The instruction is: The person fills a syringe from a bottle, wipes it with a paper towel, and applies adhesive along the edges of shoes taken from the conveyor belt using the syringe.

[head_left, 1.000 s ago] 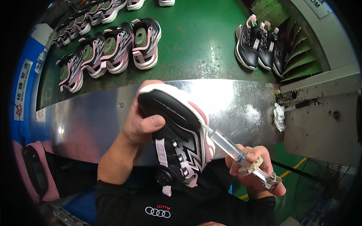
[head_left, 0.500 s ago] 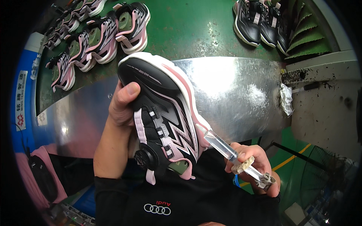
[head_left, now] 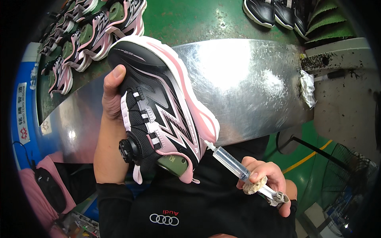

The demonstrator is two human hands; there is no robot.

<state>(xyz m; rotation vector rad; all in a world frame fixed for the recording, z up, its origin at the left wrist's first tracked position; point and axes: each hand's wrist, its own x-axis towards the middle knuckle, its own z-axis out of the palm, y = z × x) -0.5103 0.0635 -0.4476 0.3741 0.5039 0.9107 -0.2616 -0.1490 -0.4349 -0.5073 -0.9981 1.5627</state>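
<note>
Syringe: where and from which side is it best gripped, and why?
Probably grip the syringe at its barrel's rear, by the pale wrapping, from the lower right, where the right hand is: the slim tip points up-left at the shoe.

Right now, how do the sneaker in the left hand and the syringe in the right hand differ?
The sneaker is opaque black, pink and white, while the syringe has a clear barrel. The sneaker is broad and much larger; the syringe is slim. The left hand grips the sneaker toward its toe, whereas the right hand holds the syringe by its rear part. Both slant, toe and tip, toward the picture's upper left.
</note>
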